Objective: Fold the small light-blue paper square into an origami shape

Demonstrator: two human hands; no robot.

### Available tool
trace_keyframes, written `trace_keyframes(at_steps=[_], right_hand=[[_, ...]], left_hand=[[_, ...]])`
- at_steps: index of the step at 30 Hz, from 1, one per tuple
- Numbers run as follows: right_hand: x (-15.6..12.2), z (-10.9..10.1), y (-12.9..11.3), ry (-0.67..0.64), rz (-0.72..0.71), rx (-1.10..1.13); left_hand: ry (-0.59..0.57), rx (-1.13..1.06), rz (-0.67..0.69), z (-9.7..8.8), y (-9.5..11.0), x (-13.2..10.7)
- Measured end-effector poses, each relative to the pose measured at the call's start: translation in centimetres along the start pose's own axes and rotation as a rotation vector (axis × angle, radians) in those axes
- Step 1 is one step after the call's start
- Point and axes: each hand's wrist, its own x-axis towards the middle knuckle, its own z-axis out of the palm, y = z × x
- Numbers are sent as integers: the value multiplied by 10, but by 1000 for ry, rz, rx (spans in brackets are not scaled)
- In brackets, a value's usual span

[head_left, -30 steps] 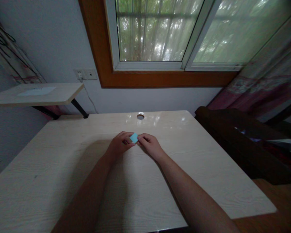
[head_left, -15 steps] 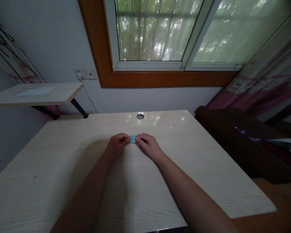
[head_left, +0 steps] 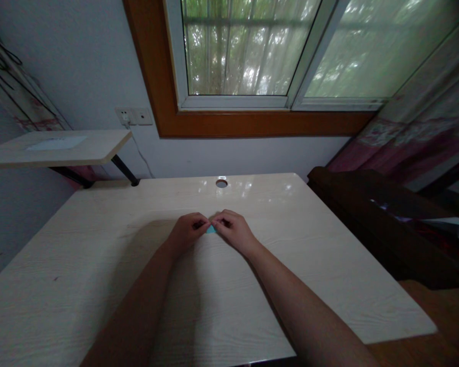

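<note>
A small, flat turquoise piece point(head_left: 211, 230), perhaps paper, shows as a little triangle beneath my meeting fingertips; the rest of it is hidden. My left hand point(head_left: 186, 232) pinches it from the left, thumb and forefinger pressed together. From the right, my right hand point(head_left: 233, 229) pinches at the same piece, its fingertips touching or nearly touching those of the left. Both hands are low over the pale wooden desk point(head_left: 229, 295), a little short of its far edge.
A round cable hole point(head_left: 221, 183) lies beyond my hands. At the back left stands a raised shelf point(head_left: 99, 145) on black legs, near a wall socket point(head_left: 133, 116) with a plugged-in cord. Past the desk's right edge is dark brown furniture point(head_left: 352, 214). A window is ahead.
My fingertips have come together, the left moving slightly right. The turquoise piece, earlier visible in the gap between my hands, now shows only below the fingertips.
</note>
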Motion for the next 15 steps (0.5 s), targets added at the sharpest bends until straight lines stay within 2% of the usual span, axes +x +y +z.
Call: trace_keyframes(at_steps=[8, 13, 15], right_hand=[[0, 0, 1, 50, 18, -48], [2, 0, 2, 147, 77, -2], [2, 0, 2, 148, 77, 23]], left_hand=[[52, 11, -35, -4, 2, -1], [100, -53, -63, -7, 4, -1], [107, -75, -68, -8, 3, -1]])
